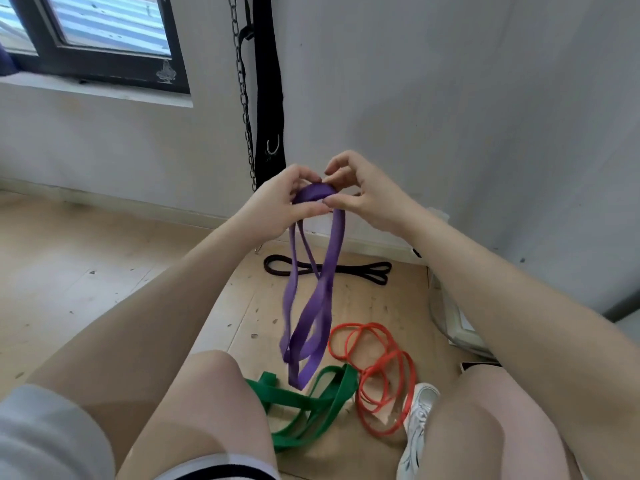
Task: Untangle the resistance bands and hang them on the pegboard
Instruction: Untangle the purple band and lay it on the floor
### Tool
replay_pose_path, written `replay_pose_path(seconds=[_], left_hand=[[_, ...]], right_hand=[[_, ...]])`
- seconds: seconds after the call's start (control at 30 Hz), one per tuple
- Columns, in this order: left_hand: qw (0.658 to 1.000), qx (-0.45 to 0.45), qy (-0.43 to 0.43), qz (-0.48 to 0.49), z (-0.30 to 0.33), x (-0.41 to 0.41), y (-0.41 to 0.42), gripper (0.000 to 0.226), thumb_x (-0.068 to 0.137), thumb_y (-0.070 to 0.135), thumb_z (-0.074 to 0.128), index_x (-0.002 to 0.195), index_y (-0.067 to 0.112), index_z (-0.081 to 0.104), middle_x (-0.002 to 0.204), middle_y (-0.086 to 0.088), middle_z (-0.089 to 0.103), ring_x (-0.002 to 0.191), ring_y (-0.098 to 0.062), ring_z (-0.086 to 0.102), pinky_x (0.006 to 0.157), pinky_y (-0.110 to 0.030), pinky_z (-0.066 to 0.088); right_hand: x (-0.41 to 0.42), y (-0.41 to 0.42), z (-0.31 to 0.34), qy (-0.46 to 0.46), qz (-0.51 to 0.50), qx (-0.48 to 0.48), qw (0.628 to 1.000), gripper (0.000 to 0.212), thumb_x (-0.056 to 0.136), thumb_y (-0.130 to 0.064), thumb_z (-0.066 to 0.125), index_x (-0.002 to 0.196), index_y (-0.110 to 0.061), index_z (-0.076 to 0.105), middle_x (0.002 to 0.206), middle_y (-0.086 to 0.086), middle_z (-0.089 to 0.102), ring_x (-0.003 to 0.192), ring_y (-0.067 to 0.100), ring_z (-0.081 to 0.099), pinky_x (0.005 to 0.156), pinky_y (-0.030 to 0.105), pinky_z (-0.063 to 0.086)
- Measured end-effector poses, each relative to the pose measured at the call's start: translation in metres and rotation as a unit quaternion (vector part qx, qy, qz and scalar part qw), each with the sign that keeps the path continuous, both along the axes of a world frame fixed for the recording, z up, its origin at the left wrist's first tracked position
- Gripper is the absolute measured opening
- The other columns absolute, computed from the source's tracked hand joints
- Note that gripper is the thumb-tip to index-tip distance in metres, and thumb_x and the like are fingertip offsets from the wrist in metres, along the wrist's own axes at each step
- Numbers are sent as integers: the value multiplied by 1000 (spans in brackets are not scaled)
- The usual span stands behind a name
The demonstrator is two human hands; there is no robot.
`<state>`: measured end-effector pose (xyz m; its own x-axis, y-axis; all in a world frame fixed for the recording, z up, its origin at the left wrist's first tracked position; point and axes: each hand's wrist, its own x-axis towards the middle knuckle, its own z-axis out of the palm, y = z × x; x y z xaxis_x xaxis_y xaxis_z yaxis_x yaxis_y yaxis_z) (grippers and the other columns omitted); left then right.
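A purple resistance band [311, 306] hangs in several twisted loops from both hands, held up in front of the wall. My left hand [284, 206] grips its top fold with curled fingers. My right hand [360, 195] pinches the same fold from the right, thumb and fingers on the band. On the wooden floor below lie a wide green band [322, 400], tangled, and a thin red band [377, 368] coiled in several loops beside it. A black band [346, 270] lies flat near the wall. No pegboard is in view.
A black chain [242, 98] and a black strap [270, 98] with a metal hook hang down the wall behind the hands. A window [100, 32] sits at the upper left. My bent knees and a white shoe [415, 424] frame the bands. A pale object [453, 323] lies at the right.
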<state>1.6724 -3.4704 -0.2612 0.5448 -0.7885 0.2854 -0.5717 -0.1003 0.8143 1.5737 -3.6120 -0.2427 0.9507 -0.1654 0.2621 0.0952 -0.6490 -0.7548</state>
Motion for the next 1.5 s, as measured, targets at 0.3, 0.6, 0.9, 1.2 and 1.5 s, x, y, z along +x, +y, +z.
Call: replay_pose_path(seconds=[0.3, 0.6, 0.9, 1.2, 1.5], left_hand=[[999, -16, 40, -14, -19, -23, -13, 25, 86, 13, 63, 110, 19, 56, 95, 10, 63, 86, -5, 62, 83, -19, 51], [999, 12, 48, 9, -41, -17, 4, 22, 93, 17, 54, 112, 27, 52, 98, 11, 60, 89, -2, 57, 83, -20, 43], [992, 41, 99, -60, -65, -30, 5, 28, 96, 13, 45, 122, 25, 44, 94, 7, 60, 77, -9, 55, 81, -29, 49], [995, -1, 92, -30, -60, -29, 3, 32, 98, 16, 42, 129, 23, 47, 87, 10, 59, 68, 2, 51, 76, -23, 45], [981, -111, 157, -17, -53, -45, -11, 32, 96, 8, 46, 116, 31, 52, 102, 13, 66, 97, 0, 63, 90, -24, 50]], right_hand=[[-31, -11, -88, 136, 54, 266, 953, 48, 77, -24, 64, 121, -21, 45, 110, 1, 64, 110, 16, 59, 94, 34, 48], [-50, -20, -112, 30, -69, 208, 975, 39, 86, -6, 63, 102, -32, 39, 92, -2, 55, 85, 13, 56, 78, 21, 46], [-45, -9, -108, -33, -106, 164, 980, 38, 78, -12, 71, 96, -22, 39, 93, -5, 67, 90, 16, 64, 84, 44, 51], [-29, -4, -83, -82, -131, 167, 974, 38, 81, -15, 70, 92, -34, 39, 100, 3, 64, 86, 19, 62, 77, 43, 55], [-17, 6, -62, -119, -104, 205, 966, 35, 84, -12, 66, 91, -32, 38, 103, 7, 59, 80, 18, 58, 73, 33, 52]])
